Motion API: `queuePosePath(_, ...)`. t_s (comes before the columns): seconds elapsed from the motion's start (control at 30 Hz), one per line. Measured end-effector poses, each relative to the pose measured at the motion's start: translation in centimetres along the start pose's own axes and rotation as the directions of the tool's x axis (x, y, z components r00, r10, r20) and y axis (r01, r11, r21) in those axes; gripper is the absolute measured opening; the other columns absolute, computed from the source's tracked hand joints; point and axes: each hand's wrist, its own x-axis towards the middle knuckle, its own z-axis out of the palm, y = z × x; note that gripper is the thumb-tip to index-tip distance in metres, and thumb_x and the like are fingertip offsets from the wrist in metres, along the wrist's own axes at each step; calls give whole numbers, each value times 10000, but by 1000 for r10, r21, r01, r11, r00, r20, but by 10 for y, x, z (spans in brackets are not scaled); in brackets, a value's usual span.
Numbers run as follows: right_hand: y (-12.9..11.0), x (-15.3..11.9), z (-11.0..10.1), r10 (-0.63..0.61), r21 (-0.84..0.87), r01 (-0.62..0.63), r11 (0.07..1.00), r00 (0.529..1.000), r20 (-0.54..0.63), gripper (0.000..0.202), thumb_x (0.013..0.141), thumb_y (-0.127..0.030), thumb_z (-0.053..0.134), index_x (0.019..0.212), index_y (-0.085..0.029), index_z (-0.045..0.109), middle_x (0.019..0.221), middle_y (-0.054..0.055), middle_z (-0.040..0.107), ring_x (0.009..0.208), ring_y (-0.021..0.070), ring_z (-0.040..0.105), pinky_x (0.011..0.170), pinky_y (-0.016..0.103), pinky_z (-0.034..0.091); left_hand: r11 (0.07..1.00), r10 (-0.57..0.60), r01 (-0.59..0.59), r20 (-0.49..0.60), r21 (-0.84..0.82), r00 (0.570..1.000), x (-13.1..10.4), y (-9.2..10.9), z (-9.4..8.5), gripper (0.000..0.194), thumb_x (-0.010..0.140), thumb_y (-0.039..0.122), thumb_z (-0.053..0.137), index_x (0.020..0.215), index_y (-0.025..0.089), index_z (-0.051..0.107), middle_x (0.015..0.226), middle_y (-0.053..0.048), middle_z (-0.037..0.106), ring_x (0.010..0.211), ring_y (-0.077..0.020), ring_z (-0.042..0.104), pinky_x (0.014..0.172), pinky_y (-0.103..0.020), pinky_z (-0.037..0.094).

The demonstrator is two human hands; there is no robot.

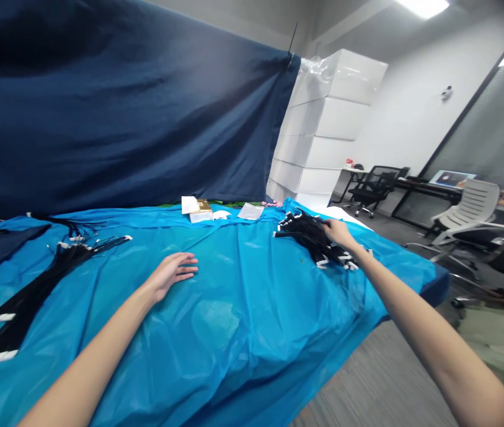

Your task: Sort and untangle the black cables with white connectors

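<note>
A heap of black cords with white tabs at their ends [307, 234] lies on the right part of a blue plastic sheet [216, 314]. My right hand [339, 233] is at the heap's right edge, with its fingers closed on some of the black cords; the fingertips are partly hidden. Over the middle of the sheet, my left hand [174, 274] is open and holds nothing, its fingers loosely spread. To the left, long black cords [42, 284] are laid in a bundle, with white bands near the bottom and thin loose ends at the top.
At the sheet's back edge sit a small open box [200, 213] and a clear plastic bag [250, 211]. A dark blue curtain [122, 112] hangs behind. Stacked white boxes [323, 130] stand at the back right. Office chairs [468, 207] and desks are beyond the table's right edge.
</note>
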Motion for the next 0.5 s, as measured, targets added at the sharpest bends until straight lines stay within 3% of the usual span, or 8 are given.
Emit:
queuePosePath(0.17, 7, 11, -13, 155, 9, -154, 988, 982, -105, 382, 890, -208, 251, 1086, -66, 547, 1032, 164, 610, 956, 217, 562, 754, 266, 393, 1000, 9, -9, -14, 4, 1000, 4, -2, -2, 251, 731, 308, 579, 914, 137, 573, 1009, -130, 646, 790, -182, 657, 716, -286, 522)
queuePosePath(0.27, 8, 4, -10, 190, -13, -193, 981, 975, -112, 354, 858, -269, 371, 1104, -69, 529, 1019, 181, 589, 940, 243, 555, 734, 296, 399, 1000, 10, -10, -21, 1, 1000, 6, -3, -3, 243, 723, 302, 582, 906, 142, 574, 993, -125, 651, 780, -181, 658, 709, -286, 521)
queuePosePath(0.37, -1, -11, -3, 158, -51, -166, 985, 980, -122, 414, 781, -333, 520, 1116, -89, 516, 1084, 193, 529, 981, 290, 512, 728, 341, 399, 1000, 15, -14, -33, 2, 999, 5, -3, -3, 234, 718, 295, 580, 896, 143, 576, 973, -115, 654, 768, -175, 656, 707, -283, 516)
queuePosePath(0.5, -35, -35, 3, -18, -96, -1, 995, 981, -195, 362, 831, -253, 410, 1149, -99, 487, 1158, 194, 465, 1070, 325, 405, 777, 394, 361, 997, 58, -53, -92, 57, 994, 5, -2, -1, 245, 708, 313, 570, 884, 143, 574, 949, -106, 652, 761, -175, 647, 711, -298, 508)
